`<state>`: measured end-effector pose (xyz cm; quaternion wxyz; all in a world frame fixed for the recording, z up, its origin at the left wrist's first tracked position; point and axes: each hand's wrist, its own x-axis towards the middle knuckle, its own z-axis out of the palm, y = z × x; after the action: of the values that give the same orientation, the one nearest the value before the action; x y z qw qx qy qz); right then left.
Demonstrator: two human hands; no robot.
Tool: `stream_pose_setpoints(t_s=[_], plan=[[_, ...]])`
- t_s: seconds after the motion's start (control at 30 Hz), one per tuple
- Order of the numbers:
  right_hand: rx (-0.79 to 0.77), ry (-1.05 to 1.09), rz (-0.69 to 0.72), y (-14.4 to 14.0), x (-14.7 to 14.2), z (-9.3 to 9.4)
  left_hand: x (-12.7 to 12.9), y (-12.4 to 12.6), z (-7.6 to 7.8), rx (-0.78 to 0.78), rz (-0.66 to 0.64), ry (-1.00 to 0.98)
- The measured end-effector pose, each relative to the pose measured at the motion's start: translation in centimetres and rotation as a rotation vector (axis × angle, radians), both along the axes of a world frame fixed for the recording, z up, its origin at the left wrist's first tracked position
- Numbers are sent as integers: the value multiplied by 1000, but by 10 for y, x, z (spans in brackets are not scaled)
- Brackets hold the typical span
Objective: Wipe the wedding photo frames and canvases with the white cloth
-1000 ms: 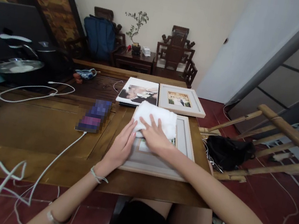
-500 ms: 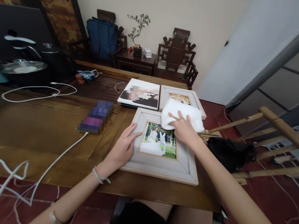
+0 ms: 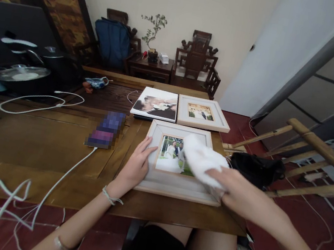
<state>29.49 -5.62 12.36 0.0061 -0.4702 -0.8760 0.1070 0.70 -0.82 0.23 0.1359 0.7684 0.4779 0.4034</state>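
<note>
A picture frame [image 3: 181,191] with a pale wide border lies flat on the wooden table, holding a photo of two people in wedding clothes. My left hand [image 3: 137,163] rests on the frame's left side, fingers stretched out flat and one pointing toward the photo. A white cloth [image 3: 201,159], blurred by motion, is gripped in my right hand [image 3: 233,190] over the frame's right side. It covers the right part of the photo. Behind lie a second pale picture frame [image 3: 185,113] and a white-edged photo panel [image 3: 159,93], side by side.
Left of the frame lies a phone [image 3: 104,129], its picture pixelated, with a white cable [image 3: 63,182] plugged in. A lidded pot [image 3: 23,76] and a black kettle [image 3: 55,62] stand at the far left. A bamboo rack [image 3: 319,156] is on the right, beside a black bag [image 3: 256,168].
My right hand has drawn the white cloth from the frame's upper right corner toward me and to the right, uncovering the frame behind. The left hand has stayed in place.
</note>
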Motion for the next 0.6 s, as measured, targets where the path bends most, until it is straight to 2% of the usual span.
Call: stream_pose_setpoints(t_s=[0.13,0.23,0.33,0.43,0.5,0.6], plan=[[396,76,-145,48,5,11,0,0,1,-17,3,1],[515,40,-122,81,-9,-2,-1,0,1,-16,5,11],[430,-83,-29,97,-29,-30,-2,0,1,-7,5,28],[332,-193,20,90,-47,-53,-2,1,1,-5,12,27],[301,-229,39,74,-55,-57,-1,1,1,-5,17,22],[201,-261,82,38,-57,-43,1,0,2,-12,16,24]])
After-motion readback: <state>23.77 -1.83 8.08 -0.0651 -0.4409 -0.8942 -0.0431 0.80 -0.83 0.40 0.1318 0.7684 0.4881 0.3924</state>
